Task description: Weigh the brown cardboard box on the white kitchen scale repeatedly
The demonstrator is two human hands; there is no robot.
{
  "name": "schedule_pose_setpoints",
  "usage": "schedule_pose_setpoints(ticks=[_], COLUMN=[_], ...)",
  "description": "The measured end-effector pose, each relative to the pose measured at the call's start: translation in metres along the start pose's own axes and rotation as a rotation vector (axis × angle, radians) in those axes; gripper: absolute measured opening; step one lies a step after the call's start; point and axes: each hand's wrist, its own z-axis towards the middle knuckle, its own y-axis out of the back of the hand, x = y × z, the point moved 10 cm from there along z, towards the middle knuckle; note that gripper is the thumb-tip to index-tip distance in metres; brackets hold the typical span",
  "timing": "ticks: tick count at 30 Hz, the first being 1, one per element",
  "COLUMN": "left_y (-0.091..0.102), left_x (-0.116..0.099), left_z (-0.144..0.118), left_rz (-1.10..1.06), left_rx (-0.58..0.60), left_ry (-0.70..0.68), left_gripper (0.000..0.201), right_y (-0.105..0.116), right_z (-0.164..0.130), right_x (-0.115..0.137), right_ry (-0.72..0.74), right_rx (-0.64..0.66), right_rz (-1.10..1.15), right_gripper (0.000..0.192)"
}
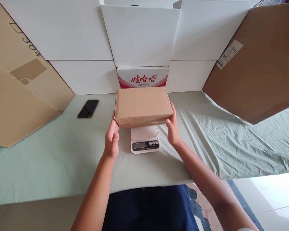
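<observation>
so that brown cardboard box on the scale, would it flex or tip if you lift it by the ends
The cardboard box looks closed with flat faces and crisp edges, so it probably stays stiff. The left hand and right hand flank its short ends, which suggests an even lift. It overhangs the small scale, so a sideways push might tip it.
</observation>
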Motion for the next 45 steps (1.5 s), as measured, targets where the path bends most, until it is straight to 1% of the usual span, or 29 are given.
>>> schedule_pose_setpoints(ticks=[4, 6, 10, 19, 30, 37, 45], left_y=[0.003, 0.004, 0.008, 0.007, 0.005, 0.006, 0.005], left_x=[-0.003, -0.002, 0.001, 0.004, 0.002, 0.003, 0.004], left_z=[-0.027, -0.035, -0.042, -0.043, -0.043, -0.043, -0.042], left_rz=[0.006, 0.002, 0.007, 0.008, 0.027, 0.034, 0.029], left_rx=[-0.026, -0.040, -0.074, -0.051, -0.030, -0.029, -0.026], left_ry=[0.015, 0.029, 0.038, 0.043, 0.042, 0.048, 0.063], left_gripper=[0.092, 0.092, 0.090, 0.092, 0.091, 0.090, 0.092], right_y=[-0.001, -0.003, -0.007, -0.004, 0.001, 0.000, 0.002], right_z=[-0.021, -0.026, -0.030, -0.034, -0.031, -0.030, -0.030], right_x=[0.001, -0.002, -0.011, -0.006, -0.010, -0.009, -0.007], right_ry=[0.054, 0.066, 0.035, 0.018, -0.051, -0.046, -0.045], right_rx=[0.010, 0.014, 0.015, -0.012, -0.058, -0.042, -0.058], right_rz=[-0.053, -0.052, -0.044, -0.071, -0.047, -0.089, -0.101], right_gripper=[0.091, 0.091, 0.088, 0.084, 0.082, 0.080, 0.080])
